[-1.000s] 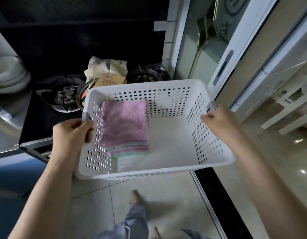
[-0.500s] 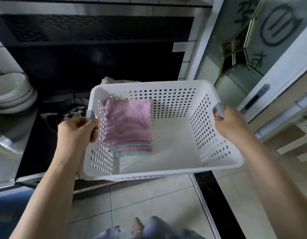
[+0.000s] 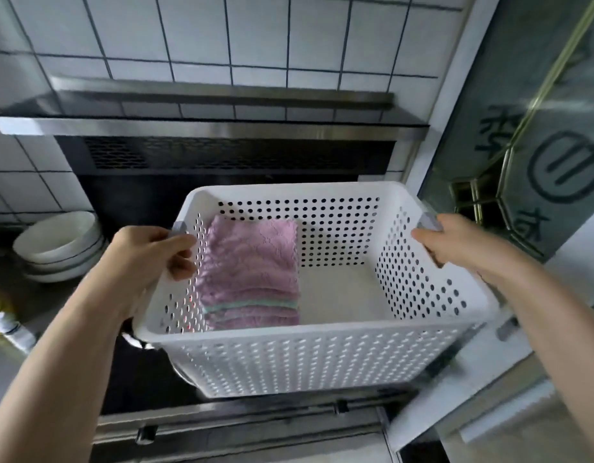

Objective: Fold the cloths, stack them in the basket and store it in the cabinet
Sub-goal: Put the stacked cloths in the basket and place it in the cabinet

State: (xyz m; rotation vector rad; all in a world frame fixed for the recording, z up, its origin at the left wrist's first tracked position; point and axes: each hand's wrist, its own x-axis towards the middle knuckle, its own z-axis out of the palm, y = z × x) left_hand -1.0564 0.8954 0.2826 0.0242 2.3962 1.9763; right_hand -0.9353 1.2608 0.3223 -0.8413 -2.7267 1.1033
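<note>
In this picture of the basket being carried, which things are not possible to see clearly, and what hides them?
- Head view: the number of folded cloths; only the stack's edges show.
- The right hand fingers, hidden behind the basket wall.
- The cabinet: none shows in the frame.
- The stove top, covered by the basket and the left hand.
- The bowls, in shadow; their count is unclear.
- The object at the left edge, cut off and blurred.

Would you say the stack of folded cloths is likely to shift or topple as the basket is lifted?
Probably little. The cloths are soft, lie flat and lean against the basket's left wall. They could slide right, since the floor beside them looks smooth and bare.
</note>
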